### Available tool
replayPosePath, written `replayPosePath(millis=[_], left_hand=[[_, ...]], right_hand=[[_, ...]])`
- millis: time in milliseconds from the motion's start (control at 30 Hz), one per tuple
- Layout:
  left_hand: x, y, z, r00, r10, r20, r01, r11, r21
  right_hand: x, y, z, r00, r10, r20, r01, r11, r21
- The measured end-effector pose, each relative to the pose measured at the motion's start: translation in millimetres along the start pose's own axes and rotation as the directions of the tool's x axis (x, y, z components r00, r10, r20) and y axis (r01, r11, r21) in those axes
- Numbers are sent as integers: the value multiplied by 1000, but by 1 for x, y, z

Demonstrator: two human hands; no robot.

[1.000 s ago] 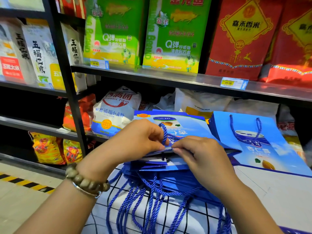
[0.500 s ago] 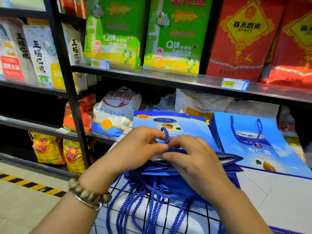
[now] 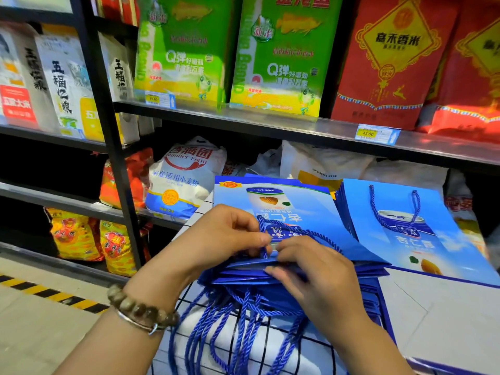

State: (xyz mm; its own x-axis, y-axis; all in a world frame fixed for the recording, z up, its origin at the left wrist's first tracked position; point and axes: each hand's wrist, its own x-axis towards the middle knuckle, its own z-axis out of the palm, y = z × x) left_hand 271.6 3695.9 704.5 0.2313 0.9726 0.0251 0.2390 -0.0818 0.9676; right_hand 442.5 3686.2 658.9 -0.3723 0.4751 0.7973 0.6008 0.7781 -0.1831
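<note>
A stack of flat blue paper gift bags (image 3: 305,207) lies on a white surface in front of the shelves, its rope handles hanging toward me. My left hand (image 3: 224,236) pinches the blue rope handle (image 3: 263,226) of the top bag between thumb and forefinger. My right hand (image 3: 316,277) lies just right of it, its fingertips gripping the near edge of the top bag. A beaded bracelet (image 3: 140,309) sits on my left wrist.
A second pile of the same blue bags (image 3: 422,234) lies to the right. A white checked box (image 3: 243,345) sits below the hanging ropes. Black shelves (image 3: 270,123) carry green, red and white rice and flour sacks. Yellow-black floor tape (image 3: 46,293) runs at the left.
The top bag's rope handle has been lifted higher off the bag by my left hand. My right hand has slid slightly right and down along the bag's near edge.
</note>
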Motion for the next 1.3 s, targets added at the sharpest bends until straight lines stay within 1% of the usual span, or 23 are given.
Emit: replayPosePath(millis=[100, 267, 367, 433, 500, 567, 633, 667, 733, 767, 800, 833, 867, 900, 967, 1033, 1067, 1133, 1167, 1200, 1233, 1267, 1300], left_hand=[[3, -1, 1, 996, -44, -71, 43, 999, -21], [4, -4, 2, 963, -63, -261, 41, 995, -88], [2, -7, 6, 952, -51, -302, 22, 995, -99], [1, -5, 6, 958, -50, -281, 27, 996, -85], [-3, -4, 2, 977, -8, -211, 0, 999, -36], [-10, -2, -6, 985, 78, -152, -86, 995, -45], [-7, -7, -19, 978, 180, -105, -177, 984, 34], [-6, -9, -26, 979, 188, -73, -181, 979, 90], [-5, -14, -35, 990, 138, 25, -140, 983, 122], [-8, -17, -38, 980, 173, 101, -183, 978, 100], [-12, -18, -40, 956, 239, 172, -254, 965, 70], [-16, -18, -39, 937, 278, 213, -295, 954, 53], [-19, -17, -40, 934, 283, 216, -299, 953, 43], [-21, -18, -39, 937, 298, 182, -314, 947, 69], [-12, -19, -33, 932, 358, 46, -360, 914, 184], [-4, -18, -26, 924, 383, -23, -363, 891, 272], [-2, -16, -23, 925, 379, -40, -357, 899, 255], [0, -13, -19, 923, 382, -51, -364, 908, 208], [1, -10, -19, 917, 390, -79, -368, 907, 205], [2, -7, -18, 912, 391, -124, -365, 911, 189], [3, -6, -19, 906, 382, -185, -357, 921, 155], [3, -5, -21, 897, 369, -242, -354, 929, 106], [4, -5, -22, 885, 361, -295, -356, 932, 72]], right_hand=[[-1, 0, -4, 995, 91, 29, -90, 994, -54], [-6, 1, -10, 983, 111, 144, -101, 992, -79], [-7, 1, -11, 981, 97, 169, -85, 993, -77], [-6, 0, -10, 984, 93, 152, -83, 994, -69], [-5, -1, -10, 985, 110, 134, -102, 993, -64], [-2, -2, -12, 979, 166, 119, -163, 986, -36], [2, -1, -16, 967, 251, 51, -252, 967, 17], [4, -1, -19, 953, 301, 17, -302, 952, 51], [9, -1, -25, 924, 382, -17, -378, 920, 105], [11, -1, -27, 913, 408, -24, -402, 907, 127], [12, -2, -30, 901, 432, -28, -423, 893, 152], [13, -4, -33, 890, 456, -28, -444, 878, 178], [14, -5, -35, 878, 478, -25, -464, 861, 208], [15, -7, -38, 867, 497, -18, -480, 845, 235], [18, -11, -45, 860, 510, -10, -487, 828, 277], [20, -16, -49, 871, 491, -24, -463, 836, 294], [22, -19, -50, 890, 453, -50, -422, 862, 281], [24, -24, -56, 927, 339, -162, -299, 926, 229], [23, -23, -59, 934, 246, -259, -205, 963, 176], [22, -20, -63, 919, 140, -369, -106, 988, 109], [19, -13, -66, 877, 39, -478, -25, 999, 35], [17, -7, -68, 815, -18, -579, 9, 1000, -19], [15, 2, -68, 757, -11, -653, -6, 1000, -25]])
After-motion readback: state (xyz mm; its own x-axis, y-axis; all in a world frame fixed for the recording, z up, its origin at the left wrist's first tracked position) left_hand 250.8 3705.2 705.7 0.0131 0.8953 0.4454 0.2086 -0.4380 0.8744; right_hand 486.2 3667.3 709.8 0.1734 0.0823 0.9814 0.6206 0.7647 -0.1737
